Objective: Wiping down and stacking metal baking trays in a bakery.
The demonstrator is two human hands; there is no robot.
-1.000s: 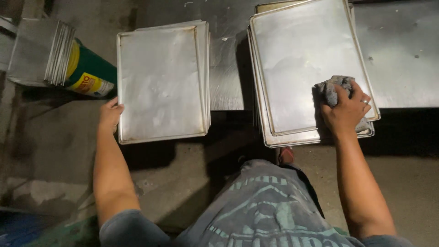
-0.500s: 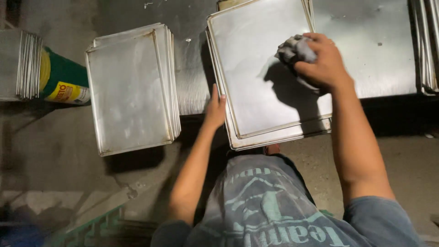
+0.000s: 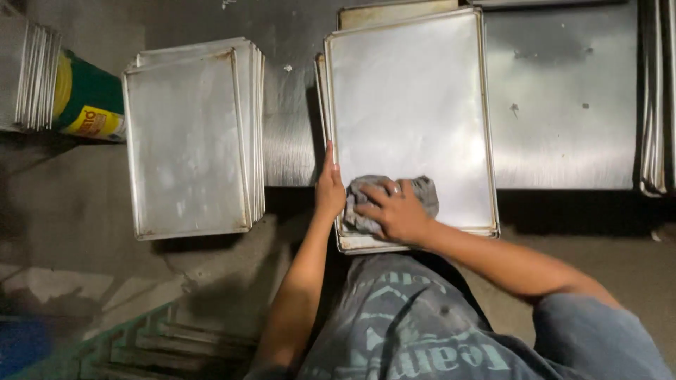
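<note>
A stack of metal baking trays (image 3: 415,105) lies on the steel table in front of me, its near end hanging over the table edge. My right hand (image 3: 398,211) presses a crumpled grey cloth (image 3: 426,191) onto the near left corner of the top tray. My left hand (image 3: 329,188) rests flat against the left rim of that stack, fingers together, steadying it. A second stack of trays (image 3: 190,137) sits to the left, also overhanging the edge.
The steel table (image 3: 563,134) stretches to the right, with more tray edges (image 3: 655,98) at its far right. A green and yellow can (image 3: 84,105) lies on its side at far left, next to another pile of trays (image 3: 32,70). Concrete floor below.
My right hand has wiped the cloth from the tray's far right down to its near left corner. My left hand stays on the left rim, having left the left stack a second ago.
</note>
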